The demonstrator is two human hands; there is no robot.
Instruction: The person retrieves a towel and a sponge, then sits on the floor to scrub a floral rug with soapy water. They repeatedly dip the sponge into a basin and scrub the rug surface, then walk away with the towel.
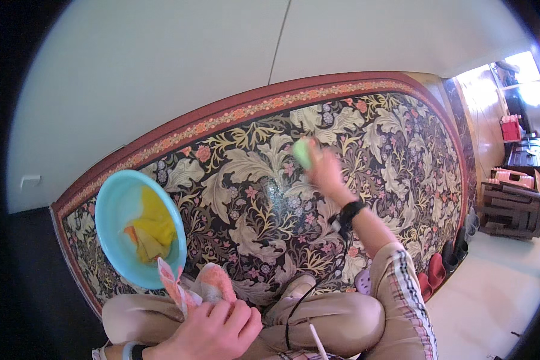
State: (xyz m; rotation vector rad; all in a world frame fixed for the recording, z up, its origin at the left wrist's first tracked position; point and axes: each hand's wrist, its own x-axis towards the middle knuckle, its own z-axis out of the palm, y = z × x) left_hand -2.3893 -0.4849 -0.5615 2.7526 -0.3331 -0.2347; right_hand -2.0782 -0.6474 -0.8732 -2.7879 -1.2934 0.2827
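Note:
My left hand (pixel 211 330) holds a pink-and-white cloth (pixel 216 283) over my bent knee, close to the basin's near rim. My right hand (pixel 327 173) is stretched out over the floral mat (pixel 238 202), with its fingers around a light green object (pixel 302 153). Motion blur hides what kind of object it is, and I cannot tell if it touches the mat. On the left stands a light blue plastic basin (pixel 102 234). A yellow cloth (pixel 155 220) lies bunched inside, with some orange showing at its edge.
A pale wall panel (pixel 184 58) rises behind the mat's red border. Along the right edge are red shoes (pixel 437 270) and dark shoes (pixel 452 254); a purple clog (pixel 363 281) is beside my knee. A dark stool (pixel 513 209) stands farther right. A black cable (pixel 292 310) crosses my lap.

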